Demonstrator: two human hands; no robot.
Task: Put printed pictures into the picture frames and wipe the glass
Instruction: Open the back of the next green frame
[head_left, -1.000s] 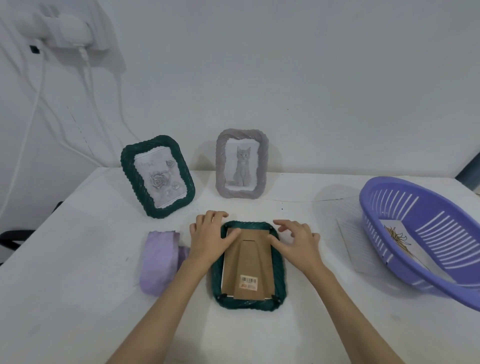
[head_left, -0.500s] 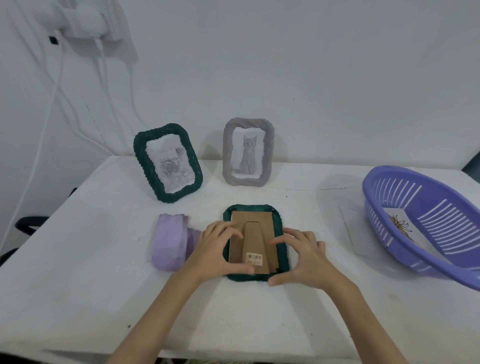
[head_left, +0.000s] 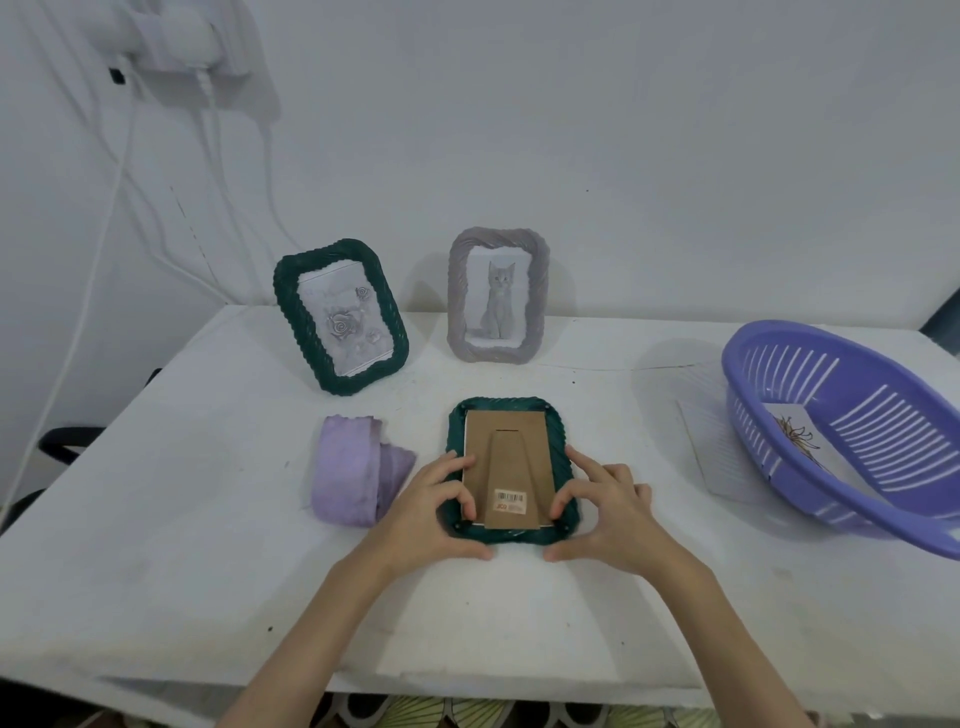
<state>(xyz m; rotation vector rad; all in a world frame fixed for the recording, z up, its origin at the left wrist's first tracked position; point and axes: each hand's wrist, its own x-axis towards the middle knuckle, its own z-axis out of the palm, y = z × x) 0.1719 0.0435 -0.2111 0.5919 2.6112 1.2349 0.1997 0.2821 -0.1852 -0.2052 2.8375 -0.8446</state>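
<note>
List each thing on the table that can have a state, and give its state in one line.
Green frame: lying face down, brown backing up, gripped at its near corners by left hand and right hand.
Green rose frame: standing, picture in.
Grey cat frame: standing, picture in.
Purple cloth: folded, untouched.
Purple basket: tilted, printed picture inside.

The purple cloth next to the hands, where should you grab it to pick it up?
Probably pinch the folded purple cloth from above at its raised fold near the dark green face-down frame; it lies flat on the white table, so other edges offer little grip.
</note>
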